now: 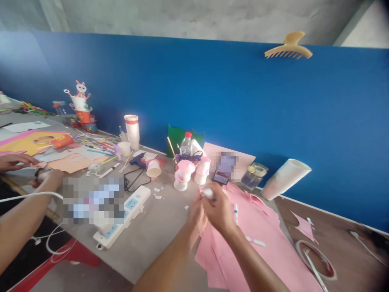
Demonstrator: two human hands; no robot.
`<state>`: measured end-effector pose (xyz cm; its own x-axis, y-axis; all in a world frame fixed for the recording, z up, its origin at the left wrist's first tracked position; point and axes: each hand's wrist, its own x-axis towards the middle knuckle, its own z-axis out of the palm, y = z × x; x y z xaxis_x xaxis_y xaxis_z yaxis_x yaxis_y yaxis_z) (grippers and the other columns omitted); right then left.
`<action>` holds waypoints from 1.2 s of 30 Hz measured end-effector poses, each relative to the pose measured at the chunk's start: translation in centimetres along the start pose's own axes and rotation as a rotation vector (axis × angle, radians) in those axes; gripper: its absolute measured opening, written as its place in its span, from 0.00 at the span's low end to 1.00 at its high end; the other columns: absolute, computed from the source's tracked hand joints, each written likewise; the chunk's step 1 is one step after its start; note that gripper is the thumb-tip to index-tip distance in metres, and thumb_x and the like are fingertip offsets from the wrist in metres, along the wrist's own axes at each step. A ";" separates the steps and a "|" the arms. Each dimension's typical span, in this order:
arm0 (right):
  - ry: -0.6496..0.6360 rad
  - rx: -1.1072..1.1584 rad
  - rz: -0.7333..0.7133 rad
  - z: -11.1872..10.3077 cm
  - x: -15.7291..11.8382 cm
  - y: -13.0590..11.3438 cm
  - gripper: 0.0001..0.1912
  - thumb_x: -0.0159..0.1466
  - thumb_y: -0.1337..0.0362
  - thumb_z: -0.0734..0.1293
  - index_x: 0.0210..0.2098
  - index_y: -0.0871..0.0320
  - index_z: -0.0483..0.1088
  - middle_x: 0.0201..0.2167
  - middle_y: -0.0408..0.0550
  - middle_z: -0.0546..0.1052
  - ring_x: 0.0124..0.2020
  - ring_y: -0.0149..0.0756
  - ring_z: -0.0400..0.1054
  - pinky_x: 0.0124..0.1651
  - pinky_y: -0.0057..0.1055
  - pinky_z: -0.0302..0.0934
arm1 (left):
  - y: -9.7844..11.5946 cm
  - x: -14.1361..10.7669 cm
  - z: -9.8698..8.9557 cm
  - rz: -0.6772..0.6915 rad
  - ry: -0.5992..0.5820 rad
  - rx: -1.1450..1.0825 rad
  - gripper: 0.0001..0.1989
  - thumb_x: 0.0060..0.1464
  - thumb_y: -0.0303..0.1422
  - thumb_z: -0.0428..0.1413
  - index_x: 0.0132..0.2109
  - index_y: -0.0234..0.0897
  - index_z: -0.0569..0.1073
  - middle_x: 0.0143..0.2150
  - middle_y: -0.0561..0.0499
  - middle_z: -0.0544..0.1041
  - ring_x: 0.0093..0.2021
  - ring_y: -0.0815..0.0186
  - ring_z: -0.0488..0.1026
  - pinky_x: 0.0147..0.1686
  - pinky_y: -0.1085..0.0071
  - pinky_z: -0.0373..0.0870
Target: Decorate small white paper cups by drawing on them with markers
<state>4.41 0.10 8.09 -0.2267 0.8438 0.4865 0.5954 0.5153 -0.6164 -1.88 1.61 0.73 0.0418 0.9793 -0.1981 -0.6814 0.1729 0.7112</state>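
My left hand and my right hand meet over the left edge of the pink paper. The right one is closed around a small white object, whose kind I cannot make out. Curled fingers of the left press close beside it; what they grip is mostly hidden. Just behind stand two pink-and-white cup figures. A marker with a teal band and one with a pink band lie on the pink paper.
Another person's hands work at the left with scissors. A power strip, a blue glue gun, stacked cups, a tilted cup stack, a glass jar and a tape roll surround the work area. A phone leans behind.
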 end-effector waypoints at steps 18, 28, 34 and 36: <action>0.233 0.106 0.041 -7.7 -4.7 10.4 0.23 0.57 0.70 0.61 0.52 0.55 0.66 0.57 0.55 0.67 0.58 0.46 0.63 0.52 0.44 0.64 | -0.9 -0.7 -0.5 -0.213 -0.237 -0.174 0.09 0.53 0.26 0.58 0.43 0.35 0.72 0.39 0.48 0.79 0.36 0.64 0.77 0.29 0.73 0.76; -0.224 -0.504 0.158 -3.5 4.3 14.8 0.12 0.59 0.71 0.60 0.40 0.59 0.70 0.64 0.55 0.60 0.40 0.41 0.73 0.38 0.35 0.65 | -0.2 -0.4 -0.6 -0.196 -0.236 -0.293 0.12 0.52 0.26 0.59 0.45 0.35 0.70 0.40 0.47 0.79 0.36 0.64 0.78 0.29 0.73 0.78; -0.142 -0.393 0.221 -2.4 5.9 15.7 0.13 0.58 0.71 0.61 0.41 0.60 0.71 0.59 0.58 0.65 0.38 0.43 0.73 0.40 0.36 0.64 | 0.0 -0.5 -0.2 -0.205 -0.270 -0.273 0.16 0.53 0.28 0.59 0.49 0.34 0.70 0.43 0.45 0.78 0.40 0.63 0.77 0.31 0.73 0.76; -0.081 -0.340 0.239 -2.9 5.6 15.1 0.14 0.59 0.71 0.60 0.43 0.60 0.71 0.56 0.58 0.68 0.42 0.43 0.72 0.42 0.35 0.64 | 0.1 -0.6 -0.1 -0.197 -0.254 -0.275 0.16 0.53 0.28 0.59 0.49 0.34 0.70 0.42 0.46 0.78 0.39 0.64 0.77 0.31 0.73 0.76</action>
<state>14.37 12.22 3.26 -0.1032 0.9496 0.2960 0.8562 0.2363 -0.4595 -2.00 1.01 0.86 0.3463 0.9311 -0.1149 -0.8106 0.3586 0.4629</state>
